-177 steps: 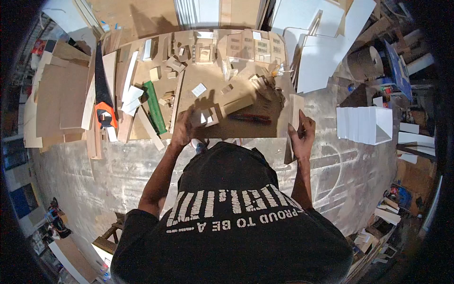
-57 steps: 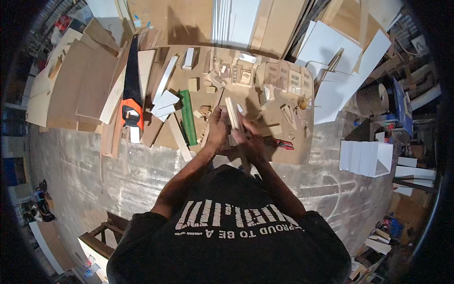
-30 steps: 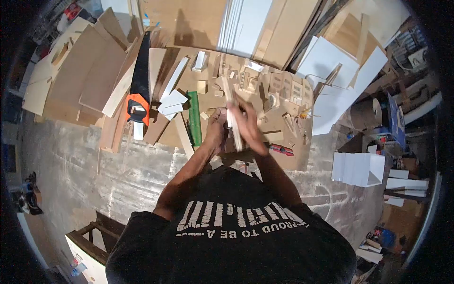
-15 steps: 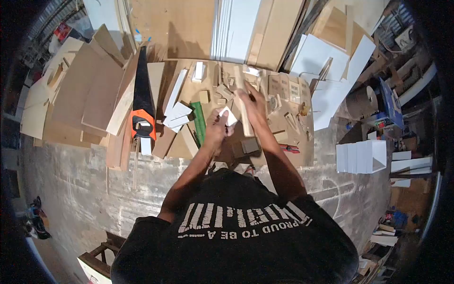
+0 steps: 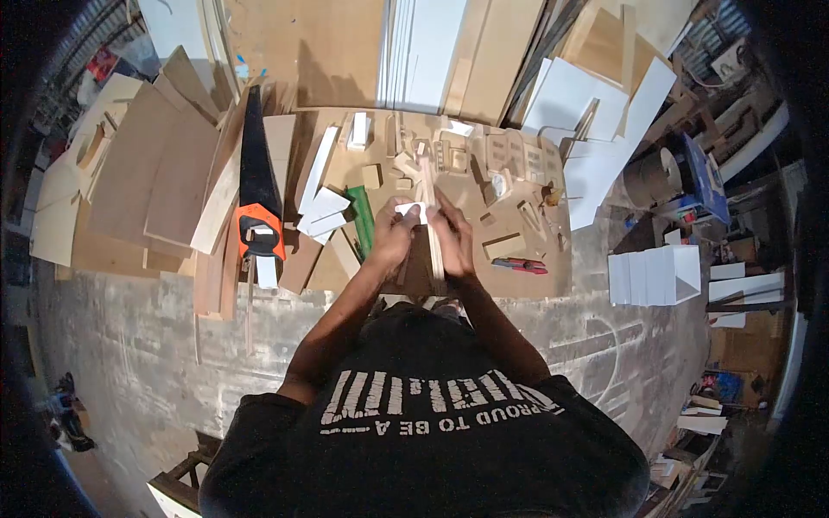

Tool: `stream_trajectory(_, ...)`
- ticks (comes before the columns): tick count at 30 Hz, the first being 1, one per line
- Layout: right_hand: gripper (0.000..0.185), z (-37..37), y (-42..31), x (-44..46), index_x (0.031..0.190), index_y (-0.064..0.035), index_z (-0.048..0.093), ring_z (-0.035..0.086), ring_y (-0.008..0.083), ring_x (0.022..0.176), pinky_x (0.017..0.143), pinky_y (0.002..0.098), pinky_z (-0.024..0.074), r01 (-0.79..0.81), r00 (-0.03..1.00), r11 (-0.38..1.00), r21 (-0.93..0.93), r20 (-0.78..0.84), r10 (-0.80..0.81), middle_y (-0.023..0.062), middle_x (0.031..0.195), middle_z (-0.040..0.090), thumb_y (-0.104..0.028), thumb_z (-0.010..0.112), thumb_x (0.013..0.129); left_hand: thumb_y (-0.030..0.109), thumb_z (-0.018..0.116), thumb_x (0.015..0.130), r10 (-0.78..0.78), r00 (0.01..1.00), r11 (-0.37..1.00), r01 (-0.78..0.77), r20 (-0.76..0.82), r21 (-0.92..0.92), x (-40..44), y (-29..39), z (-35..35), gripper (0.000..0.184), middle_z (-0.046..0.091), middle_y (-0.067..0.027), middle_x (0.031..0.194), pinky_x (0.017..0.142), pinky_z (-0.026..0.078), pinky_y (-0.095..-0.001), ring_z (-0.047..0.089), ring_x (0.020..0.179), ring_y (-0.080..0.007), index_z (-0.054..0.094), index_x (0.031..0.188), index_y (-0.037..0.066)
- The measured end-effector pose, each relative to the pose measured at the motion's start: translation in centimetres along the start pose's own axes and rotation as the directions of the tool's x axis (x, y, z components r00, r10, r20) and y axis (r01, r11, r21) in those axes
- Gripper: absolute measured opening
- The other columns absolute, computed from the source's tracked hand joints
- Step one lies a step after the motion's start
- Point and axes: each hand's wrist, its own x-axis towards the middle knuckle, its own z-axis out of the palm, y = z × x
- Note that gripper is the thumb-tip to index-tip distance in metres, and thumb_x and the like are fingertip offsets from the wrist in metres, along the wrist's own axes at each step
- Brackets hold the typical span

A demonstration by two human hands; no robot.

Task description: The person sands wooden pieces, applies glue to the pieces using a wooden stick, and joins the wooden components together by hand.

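Observation:
A small white piece (image 5: 408, 209) is pinched between the thumb and fingers of my left hand (image 5: 391, 240). My right hand (image 5: 452, 240) is closed around a long pale wooden strip (image 5: 427, 183), which points away from me over the workbench (image 5: 509, 285). Both hands are close together, and the white piece lies against or right beside the strip; which of the two I cannot tell. Beyond the strip's far end lie several small wooden blocks (image 5: 371, 176). Left of my left hand is a green strip (image 5: 360, 223).
A handsaw with an orange handle (image 5: 260, 231) leans at the left beside stacked boards (image 5: 129, 177). White offcuts (image 5: 325, 211) lie near it. A red tool (image 5: 523, 266) rests at the bench's right. White panels (image 5: 596, 155) stand at the back right, and a white box (image 5: 654, 276) sits farther right.
My right hand has brought the wooden strip left and nearer to me, alongside the white piece. My left hand has turned the white piece and moved it slightly left.

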Motion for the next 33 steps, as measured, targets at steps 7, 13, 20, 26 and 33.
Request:
stream_trajectory(7,0.05,-1.1,-1.2,2.7,0.132,0.0053,0.053,0.06,0.0143,0.088,0.085,0.0268,0.0479,-0.258,0.966,0.962,0.088,0.044,0.255,0.0081,0.098,0.067,-0.02,0.065,0.091,0.011,0.058,0.095,0.183,0.982,0.965,-0.186,0.034,0.183,-1.4,-2.3,0.1,0.007,0.052,0.0026,0.072,0.056,0.039,-0.0252,0.046,0.063,-0.0078,0.055,0.098,0.006)
stream_trajectory(13,0.046,-0.1,-0.3,-0.3,0.133,0.0041,0.053,0.059,0.0123,0.086,0.079,0.0266,0.0489,-0.061,0.997,0.998,-0.012,0.05,0.062,0.0084,0.101,0.066,-0.024,0.059,0.096,0.012,0.059,0.095,0.15,0.986,0.965,-0.162,0.076,0.208,-0.8,-0.2,-0.6,0.007,0.05,0.0039,0.069,0.053,0.037,-0.0251,0.044,0.059,-0.0066,0.054,0.096,0.007)
stream_trajectory(20,0.04,0.5,-1.6,-1.9,0.128,0.0031,0.057,0.057,0.0123,0.095,0.084,0.0272,0.0468,-0.148,0.989,0.976,0.16,0.034,0.144,0.006,0.105,0.065,-0.023,0.057,0.098,0.012,0.059,0.096,0.166,0.984,0.958,-0.177,0.063,0.225,-1.3,-0.8,-0.8,0.007,0.05,0.0054,0.071,0.055,0.036,-0.0221,0.044,0.061,-0.0044,0.054,0.098,0.008)
stream_trajectory(26,0.044,-0.2,1.1,1.9,0.128,0.004,0.057,0.058,0.0118,0.095,0.084,0.0291,0.048,-0.122,0.99,0.962,-0.245,-0.094,0.101,0.0105,0.104,0.068,-0.023,0.063,0.093,0.01,0.058,0.096,0.062,0.993,0.981,-0.078,0.096,0.179,-2.6,-0.8,-0.2,0.004,0.052,0.0049,0.073,0.058,0.038,-0.0228,0.045,0.064,-0.0048,0.055,0.097,0.008)
stream_trajectory(33,0.049,0.7,5.4,-1.4,0.123,0.0056,0.061,0.062,0.0192,0.096,0.086,0.0335,0.0489,0.27,0.952,0.935,-0.231,-0.082,-0.295,0.0212,0.106,0.067,-0.027,0.07,0.087,0.016,0.061,0.095,-0.005,0.986,0.987,-0.022,0.164,0.16,-1.2,-2.0,-2.9,0.01,0.06,0.002,0.079,0.059,0.045,-0.0226,0.054,0.069,-0.0065,0.059,0.099,0.008)
